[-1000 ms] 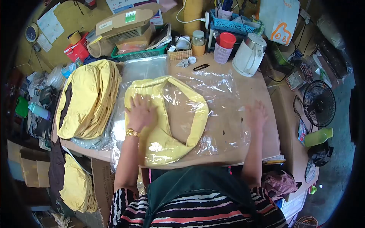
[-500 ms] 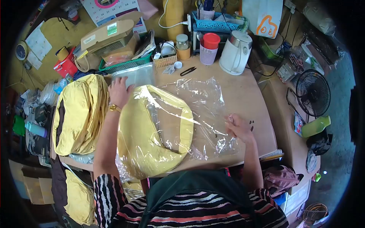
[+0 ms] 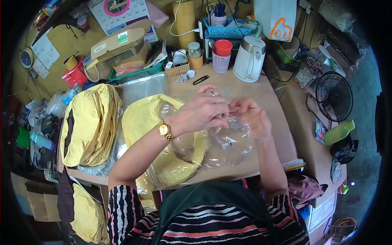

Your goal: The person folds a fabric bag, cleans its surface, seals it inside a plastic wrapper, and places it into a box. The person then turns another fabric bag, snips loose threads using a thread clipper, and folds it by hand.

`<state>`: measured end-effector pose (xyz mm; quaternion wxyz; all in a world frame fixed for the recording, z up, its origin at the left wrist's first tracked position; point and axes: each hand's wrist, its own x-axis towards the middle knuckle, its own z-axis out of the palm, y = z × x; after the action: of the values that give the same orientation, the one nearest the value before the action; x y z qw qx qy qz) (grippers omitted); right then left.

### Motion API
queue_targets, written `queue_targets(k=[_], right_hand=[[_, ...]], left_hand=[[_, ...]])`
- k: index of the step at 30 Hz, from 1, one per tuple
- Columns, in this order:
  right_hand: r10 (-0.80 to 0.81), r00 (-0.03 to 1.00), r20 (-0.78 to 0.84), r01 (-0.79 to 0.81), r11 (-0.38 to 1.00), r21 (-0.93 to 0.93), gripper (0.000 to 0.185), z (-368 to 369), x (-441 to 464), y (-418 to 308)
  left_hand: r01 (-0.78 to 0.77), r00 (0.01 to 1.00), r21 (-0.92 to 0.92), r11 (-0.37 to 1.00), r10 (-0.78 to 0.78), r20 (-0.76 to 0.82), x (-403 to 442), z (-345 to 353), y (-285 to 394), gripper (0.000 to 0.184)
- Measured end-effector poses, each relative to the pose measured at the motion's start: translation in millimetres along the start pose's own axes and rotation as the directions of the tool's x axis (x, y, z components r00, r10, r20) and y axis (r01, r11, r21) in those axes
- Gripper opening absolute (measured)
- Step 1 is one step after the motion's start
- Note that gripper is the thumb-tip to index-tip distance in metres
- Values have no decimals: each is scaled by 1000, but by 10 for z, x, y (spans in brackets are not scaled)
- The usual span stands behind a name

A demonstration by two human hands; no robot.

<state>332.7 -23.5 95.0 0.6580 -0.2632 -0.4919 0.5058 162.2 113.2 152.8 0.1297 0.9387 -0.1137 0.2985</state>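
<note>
A yellow fabric bag (image 3: 141, 118) with a curved strap lies flat inside a clear plastic bag (image 3: 232, 143) on the brown table. My left hand (image 3: 204, 108), a gold watch on its wrist and a ring on one finger, reaches across over the strap and pinches the plastic bag's gathered right end. Close beside it, my right hand (image 3: 255, 118) is smeared by motion; its fingers curl in toward the same bunched plastic. To the left rises a stack of folded yellow fabric bags (image 3: 90, 126). Clear plastic sleeves (image 3: 145, 87) rest behind the yellow bag.
Black thread snips (image 3: 201, 80), a white kettle (image 3: 249, 59) and a red-lidded lilac cup (image 3: 221, 57) stand or lie toward the back. A green basket (image 3: 136, 73) holds boxes and papers. On the right are a black fan (image 3: 334, 97) and a green bottle (image 3: 339, 131).
My left hand has moved right from the plastic sleeves to the bag's end. My right hand has come up and inward, and the plastic between them is now bunched.
</note>
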Motion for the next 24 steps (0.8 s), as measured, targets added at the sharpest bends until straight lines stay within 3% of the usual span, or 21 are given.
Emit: queue_targets(k=[1,2,3,4,5,6,7,8,9,10,11,12,14,16,17,18,19,21,22,23,24], right_hand=[[-57,995,82,34,966,256,56,90,77,14],[-60,994,91,35,966,256,56,85,100,33],[309,951,4,-307,949,-75,55,52,119,94],[378,901,212,-292,891,-346,62,-103,113,185],[428,806,409,-144,811,-566,70,-258,107,275],[423,806,414,-136,813,-566,70,-267,96,190],[640,703,311,-106,526,-844,66,-221,92,65],[788,603,121,-16,163,-986,62,-188,86,-46],[786,605,126,-9,165,-986,62,-213,81,-146],[802,593,73,1,89,-996,54,-251,66,-237],[815,580,18,11,14,-1000,48,-251,53,-288],[816,577,23,13,19,-1000,48,-213,49,-306],[503,859,98,-99,351,-931,46,-129,66,-314],[81,952,296,153,709,-688,29,265,316,-141],[55,941,334,135,844,-518,32,490,449,7],[21,931,364,106,939,-326,35,672,545,160],[25,929,369,103,941,-323,35,765,589,306],[327,724,607,300,644,-704,36,816,677,573],[324,723,610,302,646,-701,36,727,665,622],[580,635,510,289,434,-853,37,548,618,615],[780,531,331,313,183,-932,38,375,576,560]], left_hand=[[1,1000,6,1000,-1,-1,11,-93,18,23],[77,991,-144,987,-59,122,3,-236,11,24],[168,963,-281,945,-96,251,-14,-402,20,25],[296,931,-343,891,-189,311,-33,-624,69,25],[420,885,-395,817,-272,378,-73,-869,116,25],[409,886,-348,844,-277,371,-145,-1092,114,26],[399,888,-300,867,-282,364,-228,-1309,104,27],[388,872,-138,911,-314,377,-298,-1526,112,27],[365,856,29,931,-348,382,-371,-1707,115,27],[367,855,34,930,-351,382,-479,-1839,111,27],[364,839,231,902,-425,339,-592,-1945,118,28],[354,824,419,836,-491,283,-643,-1994,157,29],[400,820,382,833,-511,257,-653,-1958,187,25],[285,921,67,956,-293,258,-589,-1724,136,18],[295,918,68,953,-303,255,-502,-1565,184,18],[314,928,-89,945,-286,241,-386,-1389,235,15],[320,937,-243,916,-268,223,-340,-1313,272,13],[354,914,-216,910,-288,285,-337,-1443,325,12],[384,885,-193,903,-301,354,-345,-1537,359,12],[413,852,-5,911,-384,357,-429,-1687,394,13],[412,852,-1,911,-385,354,-564,-1808,394,13]])
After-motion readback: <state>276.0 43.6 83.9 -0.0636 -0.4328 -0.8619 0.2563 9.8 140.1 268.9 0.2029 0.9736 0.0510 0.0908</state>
